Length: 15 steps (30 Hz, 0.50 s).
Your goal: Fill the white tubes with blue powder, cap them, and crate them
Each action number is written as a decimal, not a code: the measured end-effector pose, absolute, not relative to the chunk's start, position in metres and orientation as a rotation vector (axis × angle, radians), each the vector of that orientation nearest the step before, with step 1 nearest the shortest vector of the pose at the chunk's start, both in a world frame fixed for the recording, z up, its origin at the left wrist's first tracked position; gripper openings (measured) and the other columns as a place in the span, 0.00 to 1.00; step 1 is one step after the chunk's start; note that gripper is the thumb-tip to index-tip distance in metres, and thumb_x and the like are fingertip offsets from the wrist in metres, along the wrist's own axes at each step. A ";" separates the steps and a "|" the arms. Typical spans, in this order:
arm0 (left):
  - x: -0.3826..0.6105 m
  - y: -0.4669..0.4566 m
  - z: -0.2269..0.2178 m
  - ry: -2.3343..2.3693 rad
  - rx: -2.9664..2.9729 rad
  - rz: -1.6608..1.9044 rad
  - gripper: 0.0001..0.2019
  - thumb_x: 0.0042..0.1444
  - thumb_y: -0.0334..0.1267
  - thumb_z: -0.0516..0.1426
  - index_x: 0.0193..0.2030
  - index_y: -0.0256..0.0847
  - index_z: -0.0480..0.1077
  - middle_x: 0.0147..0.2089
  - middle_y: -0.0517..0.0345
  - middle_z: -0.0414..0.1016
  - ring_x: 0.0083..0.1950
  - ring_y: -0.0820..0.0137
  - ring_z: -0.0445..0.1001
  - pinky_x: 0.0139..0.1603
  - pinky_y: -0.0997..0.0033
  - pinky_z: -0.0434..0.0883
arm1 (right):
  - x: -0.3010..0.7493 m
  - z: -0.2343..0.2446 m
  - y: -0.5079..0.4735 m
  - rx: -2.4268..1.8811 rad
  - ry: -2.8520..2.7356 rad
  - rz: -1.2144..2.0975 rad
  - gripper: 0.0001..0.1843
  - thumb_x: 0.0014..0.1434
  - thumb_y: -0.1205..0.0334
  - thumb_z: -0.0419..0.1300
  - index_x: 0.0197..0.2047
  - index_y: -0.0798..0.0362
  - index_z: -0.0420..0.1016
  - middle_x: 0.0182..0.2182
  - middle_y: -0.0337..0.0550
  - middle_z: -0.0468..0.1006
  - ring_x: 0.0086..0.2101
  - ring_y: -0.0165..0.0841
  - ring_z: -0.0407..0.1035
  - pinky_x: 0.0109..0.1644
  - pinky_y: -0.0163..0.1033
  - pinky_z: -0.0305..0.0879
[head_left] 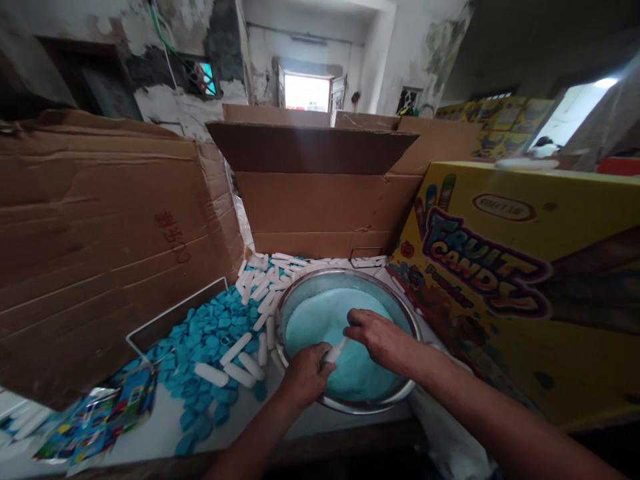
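Note:
A steel bowl of pale blue powder stands in front of me. Over it, my left hand is closed round a small white plastic tube, held tilted. My right hand hovers above the powder with fingertips pinched at the tube's upper end; what lies between them is hidden. Left of the bowl, several similar white tubes lie loose, some on a heap of blue plastic caps.
Brown cardboard boxes wall the back, and another cardboard box stands left. A yellow Fruit Candy box stands close on the right. Printed wrappers lie at the table's front left. Farther back is a bright doorway.

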<state>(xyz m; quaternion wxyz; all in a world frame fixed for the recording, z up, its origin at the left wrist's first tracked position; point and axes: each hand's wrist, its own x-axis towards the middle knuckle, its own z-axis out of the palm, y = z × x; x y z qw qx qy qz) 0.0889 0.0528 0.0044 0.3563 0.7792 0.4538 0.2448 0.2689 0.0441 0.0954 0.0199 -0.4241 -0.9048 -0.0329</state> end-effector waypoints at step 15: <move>0.090 0.065 -0.002 0.899 1.734 0.713 0.14 0.52 0.41 0.51 0.46 0.44 0.65 0.30 0.60 0.71 0.33 0.67 0.69 0.35 0.71 0.65 | 0.300 0.006 0.037 -1.806 -2.260 0.366 0.17 0.42 0.73 0.61 0.39 0.57 0.73 0.42 0.53 0.72 0.40 0.39 0.67 0.44 0.37 0.62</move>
